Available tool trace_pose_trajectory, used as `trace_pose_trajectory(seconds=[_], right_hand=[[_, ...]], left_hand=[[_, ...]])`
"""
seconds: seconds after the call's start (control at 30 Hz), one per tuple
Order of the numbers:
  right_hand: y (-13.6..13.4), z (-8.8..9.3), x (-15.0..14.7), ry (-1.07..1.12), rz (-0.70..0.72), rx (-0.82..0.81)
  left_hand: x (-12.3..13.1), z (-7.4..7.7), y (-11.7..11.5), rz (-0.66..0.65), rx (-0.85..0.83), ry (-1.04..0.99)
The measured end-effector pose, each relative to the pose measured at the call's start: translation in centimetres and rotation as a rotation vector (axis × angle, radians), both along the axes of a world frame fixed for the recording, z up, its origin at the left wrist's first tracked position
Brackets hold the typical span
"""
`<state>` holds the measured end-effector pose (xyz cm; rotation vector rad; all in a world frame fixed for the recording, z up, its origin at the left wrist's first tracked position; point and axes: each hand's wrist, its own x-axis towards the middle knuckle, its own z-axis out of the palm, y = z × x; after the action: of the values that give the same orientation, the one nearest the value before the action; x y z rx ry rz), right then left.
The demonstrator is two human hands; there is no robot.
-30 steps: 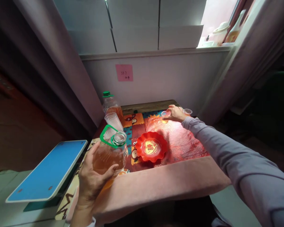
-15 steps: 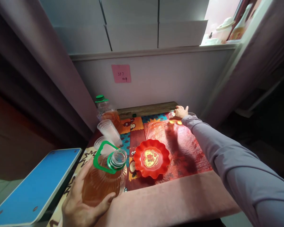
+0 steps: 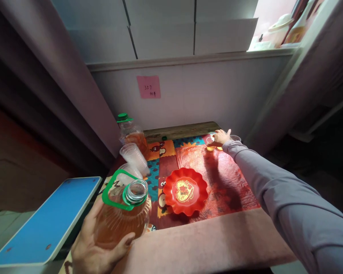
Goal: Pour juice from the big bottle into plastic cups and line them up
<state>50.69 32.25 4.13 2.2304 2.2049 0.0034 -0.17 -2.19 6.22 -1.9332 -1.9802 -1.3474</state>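
Note:
My left hand (image 3: 95, 243) is wrapped round a large clear plastic jug (image 3: 120, 224) of amber liquid, at the front left of the table. The jug has a green carrying ring and its mouth is uncapped. At the far right of the table my right hand (image 3: 221, 137) reaches over clear cups, thumb and fingers apart. The rim of one clear cup (image 3: 235, 138) shows just right of it. Orange liquid (image 3: 210, 148) glows below the fingers; the hand partly hides the cups there, and I cannot tell whether it touches one.
A red scalloped bowl (image 3: 185, 191) sits mid-table. Stacked clear plastic cups (image 3: 135, 159) lie tilted at the left, before a second jug (image 3: 133, 135) with its green cap on. A loose green cap (image 3: 164, 138) lies near the back board (image 3: 185, 130). A blue board (image 3: 50, 219) stands left.
The jug in my left hand has shifted slightly left. The fingers of my right hand have spread apart over the cups. The whole view has moved slightly.

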Motion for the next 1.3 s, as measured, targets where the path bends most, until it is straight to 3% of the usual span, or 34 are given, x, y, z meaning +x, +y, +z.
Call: trace_pose_trajectory(seconds=[0.13,0.27,0.4,0.5,0.63,0.73,1.0,1.13,1.3], right_hand=[[-1.5,0.3,-1.3,0.117,0.023,0.268],[-5.1,2.1,-6.1,0.375,0.213,0.501],[-10.5,3.9,-13.6,0.626,0.475,0.43],[-13.6,3.9,-19.4,0.697,0.607,0.422],[-15.1,3.2,-25.8,0.726,0.798,0.361],[-15.3,3.8,-29.0,0.67,0.957,0.289],[-15.0,7.7,-31.5,0.434,1.03,0.068],[-14.9,7.5,-31.8,0.43,1.062,-0.033],[-14.7,6.9,-32.3,0.454,1.013,-0.002]], left_hand=[[1.7,1.2,0.2,-0.097,0.146,0.087],[2.5,2.1,0.1,-0.157,0.179,0.105],[2.4,2.0,0.0,-0.172,0.207,0.05],[1.9,1.5,0.0,-0.17,0.202,-0.002],[1.4,1.3,0.0,-0.175,0.191,-0.055],[1.5,1.4,-0.1,-0.189,0.199,-0.087],[1.7,1.2,-0.3,-0.238,0.189,-0.108],[1.6,0.9,0.1,-0.228,0.185,-0.109],[1.4,0.8,0.3,-0.219,0.197,-0.11]])
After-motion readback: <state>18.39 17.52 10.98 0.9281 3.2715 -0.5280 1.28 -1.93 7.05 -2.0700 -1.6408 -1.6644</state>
